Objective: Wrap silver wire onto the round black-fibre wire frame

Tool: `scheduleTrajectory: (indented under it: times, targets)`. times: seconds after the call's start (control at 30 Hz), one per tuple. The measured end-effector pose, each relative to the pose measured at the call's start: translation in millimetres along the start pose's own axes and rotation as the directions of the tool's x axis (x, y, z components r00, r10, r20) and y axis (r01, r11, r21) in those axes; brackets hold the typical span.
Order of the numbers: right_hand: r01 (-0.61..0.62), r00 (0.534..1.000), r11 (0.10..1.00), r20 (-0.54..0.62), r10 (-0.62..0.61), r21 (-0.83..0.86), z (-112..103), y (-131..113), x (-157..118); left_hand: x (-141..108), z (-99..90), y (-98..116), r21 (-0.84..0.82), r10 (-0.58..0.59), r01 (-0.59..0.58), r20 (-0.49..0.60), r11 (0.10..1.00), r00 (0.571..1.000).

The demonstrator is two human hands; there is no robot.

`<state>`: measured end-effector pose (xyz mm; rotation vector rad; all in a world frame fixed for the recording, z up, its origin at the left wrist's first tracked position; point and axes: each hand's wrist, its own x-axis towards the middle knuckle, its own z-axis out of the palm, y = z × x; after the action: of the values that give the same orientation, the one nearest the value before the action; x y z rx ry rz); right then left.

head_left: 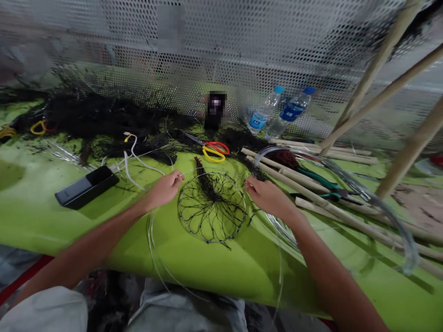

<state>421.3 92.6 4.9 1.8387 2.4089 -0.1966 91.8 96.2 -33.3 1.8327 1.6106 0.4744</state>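
Note:
A round wire hoop with black netting gathered at its centre lies on the green table. Just left of the hoop's upper edge, my left hand is closed in a pinch on a thin clear wire, which hangs in loops over the table's front edge. On the right side of the hoop, my right hand is also closed, with fingertips pressed together; whatever it holds is too small to make out. Red and yellow scissors lie beyond the hoop.
A black power bank with white cables sits at left, before a heap of black netting. Two water bottles stand at the back. Wooden sticks, green-handled pliers and a clear wire coil occupy the right.

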Motion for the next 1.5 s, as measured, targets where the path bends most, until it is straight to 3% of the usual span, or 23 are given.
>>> scheduleTrajectory:
  times: [0.33,0.6,0.77,1.1,1.33,1.4,1.5]
  targets:
    - [-0.086,0.996,0.994,-0.016,0.086,-0.064,17.6,-31.2,11.3,7.9,6.2,3.9,0.282,0.003,-0.027,0.088,0.959,0.996]
    - [-0.174,0.981,0.982,-0.098,0.167,-0.074,14.0,-34.4,8.7,17.8,9.7,1.7,0.285,0.076,-0.091,0.066,0.954,0.995]
    - [-0.154,0.978,0.987,-0.151,0.146,-0.041,5.0,-35.6,7.2,16.8,2.0,7.8,0.254,0.144,-0.141,0.006,0.957,0.99]
    - [0.143,0.961,0.968,-0.264,-0.085,0.206,-49.5,-8.5,4.7,14.0,-40.3,63.5,0.114,0.31,-0.3,-0.079,0.947,0.947]
    - [0.328,0.879,0.86,-0.459,-0.127,0.391,-92.2,-2.8,-13.6,5.8,-74.8,103.1,0.026,0.406,-0.405,-0.068,0.914,0.911]
    - [0.351,0.854,0.847,-0.508,-0.114,0.399,-107.6,-4.0,-19.0,2.6,-83.1,118.4,0.074,0.46,-0.454,-0.146,0.888,0.876]
    - [0.376,0.827,0.833,-0.552,-0.105,0.405,-130.6,-8.5,-27.9,-2.7,-93.2,138.8,0.226,0.578,-0.533,-0.25,0.815,0.777]
